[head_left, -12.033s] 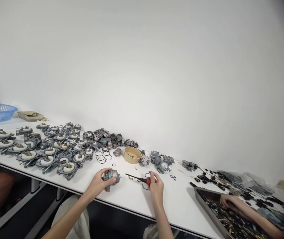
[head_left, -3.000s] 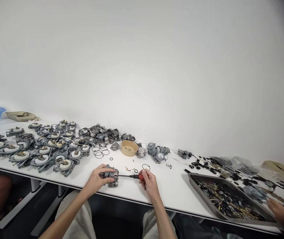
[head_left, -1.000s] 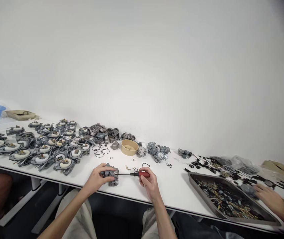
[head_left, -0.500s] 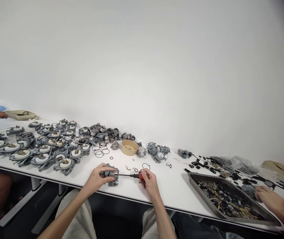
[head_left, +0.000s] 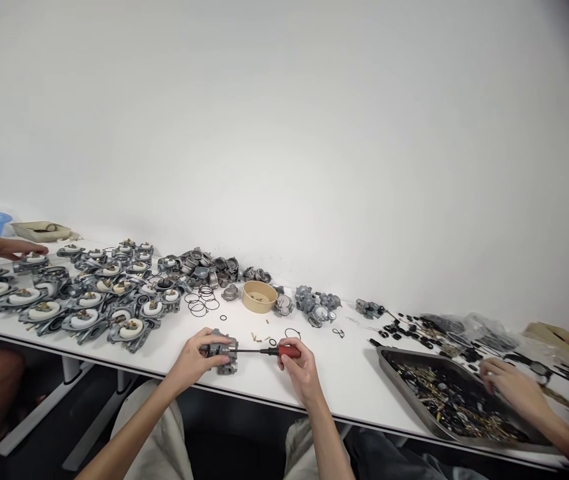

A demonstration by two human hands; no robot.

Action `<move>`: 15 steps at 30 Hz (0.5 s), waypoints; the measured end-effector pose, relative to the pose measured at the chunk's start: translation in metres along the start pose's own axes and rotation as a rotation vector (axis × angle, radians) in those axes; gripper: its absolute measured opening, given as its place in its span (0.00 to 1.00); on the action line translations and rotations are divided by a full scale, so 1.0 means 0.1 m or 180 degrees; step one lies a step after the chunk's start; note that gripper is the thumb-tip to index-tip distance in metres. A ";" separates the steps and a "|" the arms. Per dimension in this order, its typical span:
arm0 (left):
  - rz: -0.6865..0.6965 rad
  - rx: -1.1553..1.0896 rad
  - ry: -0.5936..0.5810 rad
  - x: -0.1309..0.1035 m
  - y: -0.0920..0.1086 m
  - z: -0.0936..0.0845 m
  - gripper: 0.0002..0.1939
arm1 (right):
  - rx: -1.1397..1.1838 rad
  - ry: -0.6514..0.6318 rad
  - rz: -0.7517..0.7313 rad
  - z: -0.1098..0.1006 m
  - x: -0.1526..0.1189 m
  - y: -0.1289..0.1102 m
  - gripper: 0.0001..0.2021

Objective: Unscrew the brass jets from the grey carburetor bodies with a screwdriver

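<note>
Grey cast metal shows first: a carburetor-like body (head_left: 227, 361) pinched between the thumb and fingers of the left hand (head_left: 195, 360), straight in front of the person near the close edge of the white table (head_left: 354, 380); whether it bears fully on the surface is hard to tell. From the right a screwdriver (head_left: 289, 351) points at it, the red handle gripped by the thumb and fingers of the right hand (head_left: 304, 372). Done well, I judge, this wants the shaft in line with whatever it engages, steady pressure along its length, and the left grip braced against twist. The tip is out of sight, so its seating cannot be confirmed. Beyond the shaft lie small brass pieces (head_left: 256, 337), too tiny to identify, and a black ring (head_left: 272, 343); behind stands a tan bowl (head_left: 258, 305), its contents unclear. Farther out, a co-worker's hand (head_left: 512, 387) is at a parts tray (head_left: 412, 398), and another hand (head_left: 12, 248) enters at left, its arm cut off by the view's edge
</note>
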State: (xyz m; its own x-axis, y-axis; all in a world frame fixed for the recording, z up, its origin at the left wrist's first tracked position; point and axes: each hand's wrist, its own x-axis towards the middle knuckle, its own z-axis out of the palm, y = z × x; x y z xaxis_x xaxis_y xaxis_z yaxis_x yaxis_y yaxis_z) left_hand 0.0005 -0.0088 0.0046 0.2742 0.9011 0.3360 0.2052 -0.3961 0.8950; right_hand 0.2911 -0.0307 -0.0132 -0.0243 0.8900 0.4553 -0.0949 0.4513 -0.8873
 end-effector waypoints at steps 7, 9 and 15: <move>0.0016 0.0024 0.0053 0.00 0.02 0.00 0.17 | -0.0230 0.0263 0.0429 0.04 0.04 0.04 0.16; 0.0005 0.0007 0.0045 0.00 0.03 0.00 0.18 | -0.0269 0.0304 0.0575 0.05 0.04 0.05 0.17; 0.0009 -0.0037 0.0012 0.00 0.00 0.01 0.18 | -0.0216 0.0130 0.0320 0.04 0.04 0.02 0.13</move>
State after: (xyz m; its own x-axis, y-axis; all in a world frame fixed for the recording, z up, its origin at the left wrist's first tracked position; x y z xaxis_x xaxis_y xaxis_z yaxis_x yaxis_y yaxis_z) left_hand 0.0014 -0.0087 0.0044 0.2713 0.9006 0.3395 0.1936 -0.3966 0.8973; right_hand 0.2870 -0.0270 -0.0130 0.0103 0.9323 0.3616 -0.0265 0.3617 -0.9319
